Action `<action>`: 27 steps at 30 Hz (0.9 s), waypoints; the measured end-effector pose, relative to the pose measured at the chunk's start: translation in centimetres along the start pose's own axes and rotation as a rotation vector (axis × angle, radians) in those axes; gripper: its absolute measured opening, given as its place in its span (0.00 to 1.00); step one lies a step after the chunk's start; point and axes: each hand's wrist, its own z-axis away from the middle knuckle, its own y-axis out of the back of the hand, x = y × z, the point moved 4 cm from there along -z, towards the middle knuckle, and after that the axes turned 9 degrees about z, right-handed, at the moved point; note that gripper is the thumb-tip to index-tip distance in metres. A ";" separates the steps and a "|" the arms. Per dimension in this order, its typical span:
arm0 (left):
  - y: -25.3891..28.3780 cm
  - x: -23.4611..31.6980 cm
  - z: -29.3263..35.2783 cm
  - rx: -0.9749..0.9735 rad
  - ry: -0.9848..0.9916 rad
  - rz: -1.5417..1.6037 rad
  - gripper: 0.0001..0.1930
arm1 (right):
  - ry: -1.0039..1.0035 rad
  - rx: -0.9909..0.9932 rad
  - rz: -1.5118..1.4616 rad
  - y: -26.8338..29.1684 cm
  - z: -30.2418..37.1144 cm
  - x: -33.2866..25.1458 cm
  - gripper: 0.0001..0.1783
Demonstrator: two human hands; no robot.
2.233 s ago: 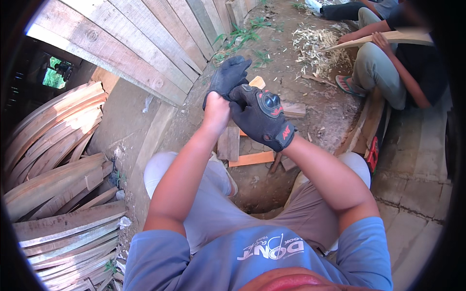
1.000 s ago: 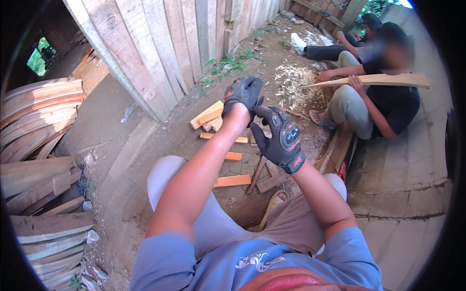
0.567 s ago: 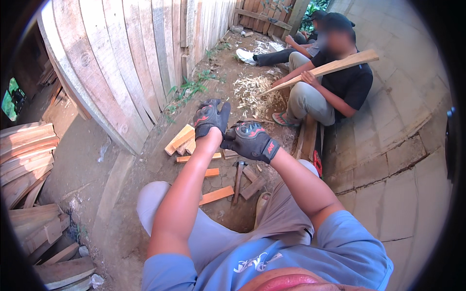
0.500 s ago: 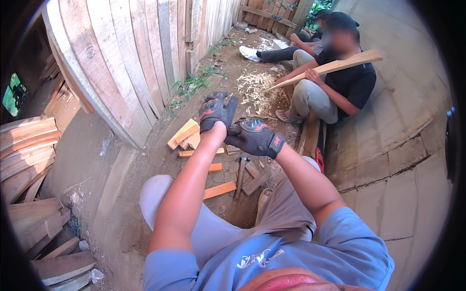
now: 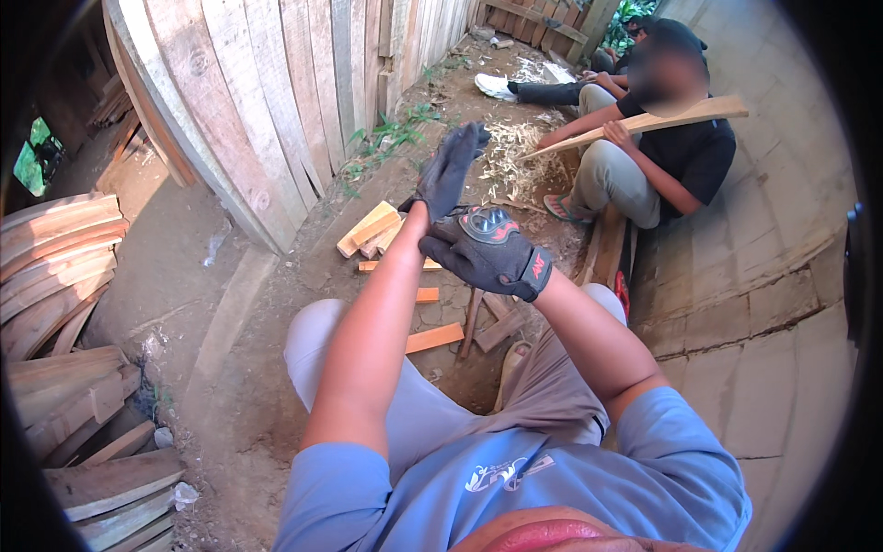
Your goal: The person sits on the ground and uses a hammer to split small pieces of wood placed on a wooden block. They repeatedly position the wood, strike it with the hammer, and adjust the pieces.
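A black work glove covers my left hand [image 5: 447, 175], which is raised with its fingers stretched out and its palm turned to the side. My right hand [image 5: 487, 247], in a matching glove with hard knuckle guards, is closed at the left wrist, pinching the cuff of the left glove. On the dirt below lie several light wooden blocks [image 5: 375, 224], one bright strip [image 5: 435, 338] between my knees, and two darker wood pieces [image 5: 501, 330]. A hammer's handle [image 5: 471, 324] shows beside them; its head is hidden behind my right hand.
A plank fence [image 5: 267, 110] stands ahead on the left. Stacked boards [image 5: 60, 267] lie far left. Ahead on the right, a seated person [image 5: 676, 152] holds a long shaped board [image 5: 644, 124] beside wood shavings [image 5: 515, 156]. A block wall [image 5: 754, 304] runs along the right.
My left hand has straightened its fingers and turned upward. My right hand stays at the left wrist, now covering the hammer's head. The view has shifted slightly.
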 end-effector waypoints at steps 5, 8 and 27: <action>-1.2 4.1 -0.2 0.055 0.247 1.106 0.48 | -0.232 0.225 -0.161 -0.2 1.6 0.7 0.26; -0.7 5.0 -0.3 0.065 0.158 1.249 0.48 | -0.391 0.307 -0.055 -2.3 2.5 2.2 0.31; 2.6 2.1 -0.7 0.365 -0.072 0.741 0.44 | -0.261 0.174 0.148 -5.2 -2.1 6.8 0.14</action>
